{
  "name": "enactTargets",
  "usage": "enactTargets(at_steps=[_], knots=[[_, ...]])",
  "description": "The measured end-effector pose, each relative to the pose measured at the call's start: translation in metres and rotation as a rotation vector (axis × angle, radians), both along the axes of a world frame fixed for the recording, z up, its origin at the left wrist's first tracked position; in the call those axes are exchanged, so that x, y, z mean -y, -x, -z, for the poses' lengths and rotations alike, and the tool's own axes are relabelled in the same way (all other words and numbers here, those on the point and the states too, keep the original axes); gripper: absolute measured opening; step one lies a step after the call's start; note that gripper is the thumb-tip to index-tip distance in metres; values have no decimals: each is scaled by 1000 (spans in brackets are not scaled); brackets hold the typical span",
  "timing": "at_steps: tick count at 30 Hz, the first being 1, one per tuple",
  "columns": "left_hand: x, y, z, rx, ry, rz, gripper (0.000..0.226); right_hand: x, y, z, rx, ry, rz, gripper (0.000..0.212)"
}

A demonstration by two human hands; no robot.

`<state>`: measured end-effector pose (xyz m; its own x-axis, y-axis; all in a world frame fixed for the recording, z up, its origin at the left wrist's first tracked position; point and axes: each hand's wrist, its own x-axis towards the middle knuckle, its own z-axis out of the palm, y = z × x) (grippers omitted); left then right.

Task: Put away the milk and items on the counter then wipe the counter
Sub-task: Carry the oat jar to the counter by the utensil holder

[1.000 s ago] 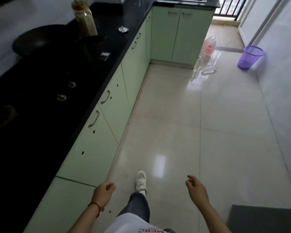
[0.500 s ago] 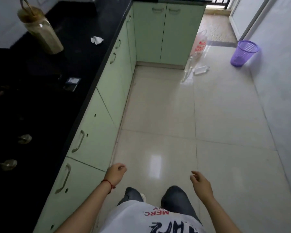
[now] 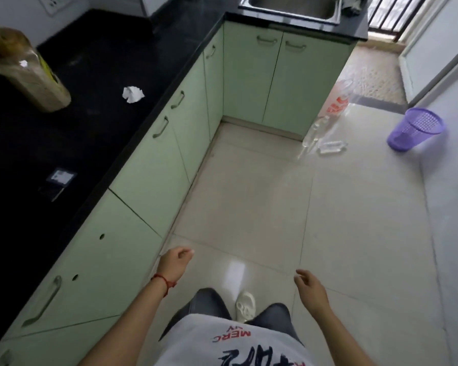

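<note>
The black counter (image 3: pixel 98 75) runs along my left over pale green cabinets. On it stand a big yellowish oil bottle (image 3: pixel 29 75) at the far left, a crumpled white tissue (image 3: pixel 133 94) near the middle, and a small dark card with a white label (image 3: pixel 61 177) closer to me. My left hand (image 3: pixel 175 264) hangs low beside the cabinet fronts, fingers loosely curled, holding nothing. Over the floor on the right, my right hand (image 3: pixel 311 289) is also empty, with its fingers apart. No milk is visible.
A steel sink (image 3: pixel 291 7) sits in the counter straight ahead, with a dark cloth (image 3: pixel 351 6) at its right. On the tiled floor lie a clear plastic bag (image 3: pixel 333 109), clear bottles (image 3: pixel 328 147) and a purple mesh bin (image 3: pixel 414 129).
I have walked forward along the counter; the oil bottle, tissue and card have come closer and the sink has come into view. Both hands stay empty at my sides.
</note>
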<state>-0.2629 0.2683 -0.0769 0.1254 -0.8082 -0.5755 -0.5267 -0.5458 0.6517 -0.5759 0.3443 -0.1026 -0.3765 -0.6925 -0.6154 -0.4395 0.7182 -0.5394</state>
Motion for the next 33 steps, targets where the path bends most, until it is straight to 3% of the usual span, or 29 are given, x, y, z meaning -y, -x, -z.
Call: enactTargets(at_steps=[2,8,14,21,24,29,33], knots=[[10,-1,1,-2,-27,-56,10,49,8,-8,3,24,-66,34],[45,-37,34,11,-105,-311,19,189,-4,-12,39,89,-221,33],[131,-52,41,-26,-139,-480,22,307,-33,-4,46,88,-334,31],[268,-43,-1,-54,-57,-388,29,409,-53,-10,37,64,-450,32],[314,-48,-10,-94,31,-403,18,446,-64,-11,39,48,-508,32],[355,-51,-15,-126,63,-492,17,526,-100,-9,92,10,-664,33],[360,-48,-8,-109,15,-689,19,597,-141,-19,143,24,-863,32]])
